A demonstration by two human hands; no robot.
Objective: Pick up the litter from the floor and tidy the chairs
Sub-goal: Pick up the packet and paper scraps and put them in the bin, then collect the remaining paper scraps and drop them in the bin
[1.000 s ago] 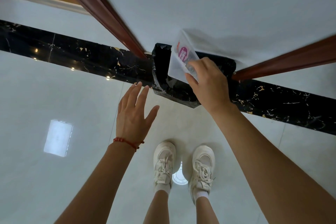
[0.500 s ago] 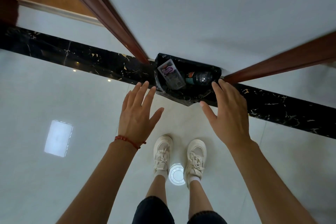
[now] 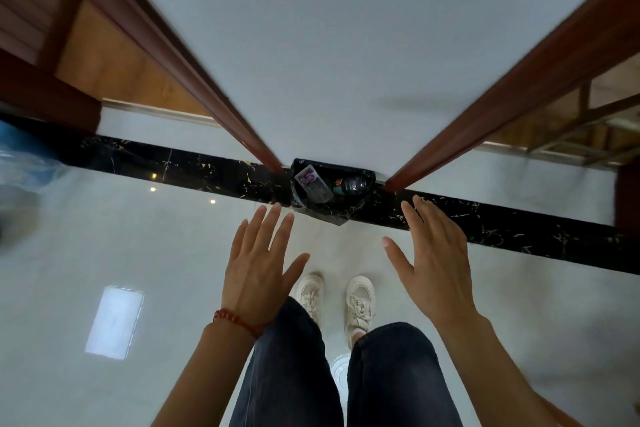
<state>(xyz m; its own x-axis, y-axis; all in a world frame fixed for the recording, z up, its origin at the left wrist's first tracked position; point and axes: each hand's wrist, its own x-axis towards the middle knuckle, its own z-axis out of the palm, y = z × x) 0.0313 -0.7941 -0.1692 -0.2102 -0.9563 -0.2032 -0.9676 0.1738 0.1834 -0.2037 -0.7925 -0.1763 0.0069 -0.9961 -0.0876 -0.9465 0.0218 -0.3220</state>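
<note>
A small bin lined with a black bag (image 3: 320, 210) stands on the floor against a white wall, between two red-brown door frames. Inside it lie a clear plastic packet with a pink label (image 3: 311, 183) and a dark plastic bottle (image 3: 351, 185). My left hand (image 3: 260, 265), with a red bead bracelet at the wrist, hovers in front of the bin to its left, fingers spread, holding nothing. My right hand (image 3: 434, 258) hovers in front of the bin to its right, palm down, also holding nothing. No chair is clearly in view.
A black marble strip (image 3: 502, 225) crosses the glossy white floor (image 3: 121, 253) along the wall. Red-brown door frames stand on the left (image 3: 194, 80) and on the right (image 3: 502, 97). A wooden frame (image 3: 571, 135) shows beyond the right doorway. Something blurred and bluish (image 3: 20, 163) sits at the far left.
My right hand let the clear packet drop into the bin, then drew back and spread its fingers. My view rose and pulled away from the bin.
</note>
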